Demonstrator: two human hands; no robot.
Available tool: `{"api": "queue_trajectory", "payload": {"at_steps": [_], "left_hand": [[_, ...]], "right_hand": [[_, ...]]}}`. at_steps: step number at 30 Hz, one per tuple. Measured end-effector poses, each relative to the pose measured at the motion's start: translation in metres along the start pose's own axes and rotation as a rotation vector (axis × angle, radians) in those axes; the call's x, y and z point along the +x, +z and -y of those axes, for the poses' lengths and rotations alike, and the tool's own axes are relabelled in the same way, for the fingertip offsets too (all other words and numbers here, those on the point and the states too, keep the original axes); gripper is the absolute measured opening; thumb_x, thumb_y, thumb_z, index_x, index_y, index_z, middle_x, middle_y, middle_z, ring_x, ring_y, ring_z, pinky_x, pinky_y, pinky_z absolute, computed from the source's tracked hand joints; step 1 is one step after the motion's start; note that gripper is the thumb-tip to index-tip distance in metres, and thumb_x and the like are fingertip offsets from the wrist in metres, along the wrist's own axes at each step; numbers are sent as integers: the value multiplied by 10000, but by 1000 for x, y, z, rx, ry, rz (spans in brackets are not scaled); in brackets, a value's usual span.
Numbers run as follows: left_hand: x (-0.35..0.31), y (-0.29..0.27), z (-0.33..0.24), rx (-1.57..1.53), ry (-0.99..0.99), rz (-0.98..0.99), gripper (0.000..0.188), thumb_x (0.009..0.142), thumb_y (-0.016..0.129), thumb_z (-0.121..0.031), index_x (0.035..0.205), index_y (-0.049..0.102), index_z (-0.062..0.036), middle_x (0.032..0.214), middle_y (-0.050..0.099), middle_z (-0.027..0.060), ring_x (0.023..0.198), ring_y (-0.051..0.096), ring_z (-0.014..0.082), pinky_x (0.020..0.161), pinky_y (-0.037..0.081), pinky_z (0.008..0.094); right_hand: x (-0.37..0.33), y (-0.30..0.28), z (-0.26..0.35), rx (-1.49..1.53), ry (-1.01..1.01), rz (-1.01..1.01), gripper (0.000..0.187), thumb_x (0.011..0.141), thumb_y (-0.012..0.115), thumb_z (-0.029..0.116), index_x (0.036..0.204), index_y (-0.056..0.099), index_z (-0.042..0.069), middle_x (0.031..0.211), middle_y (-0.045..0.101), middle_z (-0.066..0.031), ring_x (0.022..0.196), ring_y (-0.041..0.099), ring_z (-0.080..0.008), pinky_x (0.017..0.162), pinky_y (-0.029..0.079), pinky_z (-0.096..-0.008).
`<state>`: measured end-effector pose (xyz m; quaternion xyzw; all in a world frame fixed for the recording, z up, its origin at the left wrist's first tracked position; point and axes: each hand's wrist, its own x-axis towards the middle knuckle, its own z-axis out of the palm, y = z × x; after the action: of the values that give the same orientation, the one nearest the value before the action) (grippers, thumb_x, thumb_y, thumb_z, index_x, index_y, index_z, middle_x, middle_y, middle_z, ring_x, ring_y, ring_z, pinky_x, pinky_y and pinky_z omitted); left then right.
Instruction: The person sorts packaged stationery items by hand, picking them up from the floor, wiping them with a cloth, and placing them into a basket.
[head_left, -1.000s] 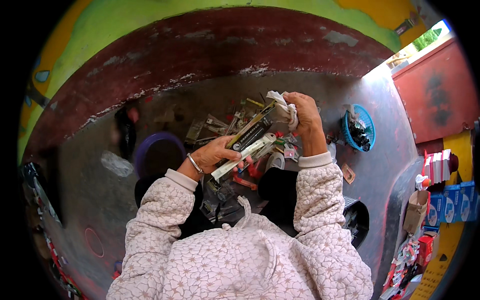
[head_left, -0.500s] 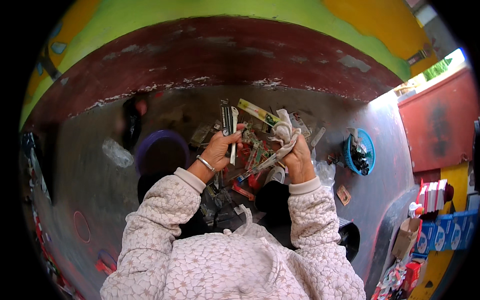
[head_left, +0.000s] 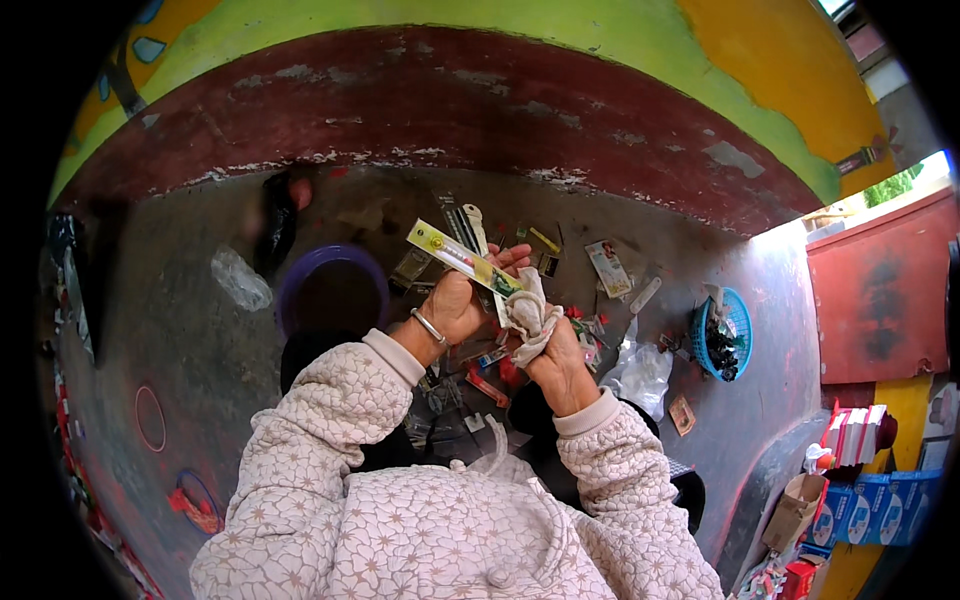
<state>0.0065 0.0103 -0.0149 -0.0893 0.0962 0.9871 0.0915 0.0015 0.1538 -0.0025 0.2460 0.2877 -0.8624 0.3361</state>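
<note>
My left hand (head_left: 457,303), with a metal bangle at the wrist, grips a long flat packet (head_left: 452,252) printed yellow and green. The packet sticks out to the upper left of the fist. My right hand (head_left: 555,352) holds a crumpled white cloth (head_left: 528,314) pressed against the packet's near end. Both hands meet above a heap of similar small packets (head_left: 560,262) scattered on the grey floor. My quilted pink sleeves fill the lower part of the view.
A purple basin (head_left: 333,288) sits left of the hands, with a clear plastic bag (head_left: 240,280) beside it. A blue basket (head_left: 722,342) stands at the right near a crumpled plastic bag (head_left: 640,372). Red and blue boxes (head_left: 875,470) are stacked far right. A maroon-and-green wall rises behind.
The hands have come closer together. The left hand now holds one long yellow-green packet angled to the upper left, and the right hand's cloth has moved onto it.
</note>
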Motion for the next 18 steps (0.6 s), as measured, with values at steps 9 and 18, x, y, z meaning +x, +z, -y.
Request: {"api": "queue_trajectory", "payload": {"at_steps": [9,18], "left_hand": [[4,-5,-10,219,91,67,171,905,425,-121,1064,485,-104,1288,436,140,1142,461,279,935,417,431],[0,0,-9,127,-27,35,175,892,404,-86,1049,482,-77,1296,410,195,1185,412,360,953,395,486]], "right_hand": [[-24,3,30,-77,-70,34,207,846,501,244,923,571,64,787,607,-62,629,568,-160,505,476,-280],[-18,-29,87,150,-328,390,285,829,483,254,1028,557,64,882,604,-120,658,558,-214,482,438,-304]]}}
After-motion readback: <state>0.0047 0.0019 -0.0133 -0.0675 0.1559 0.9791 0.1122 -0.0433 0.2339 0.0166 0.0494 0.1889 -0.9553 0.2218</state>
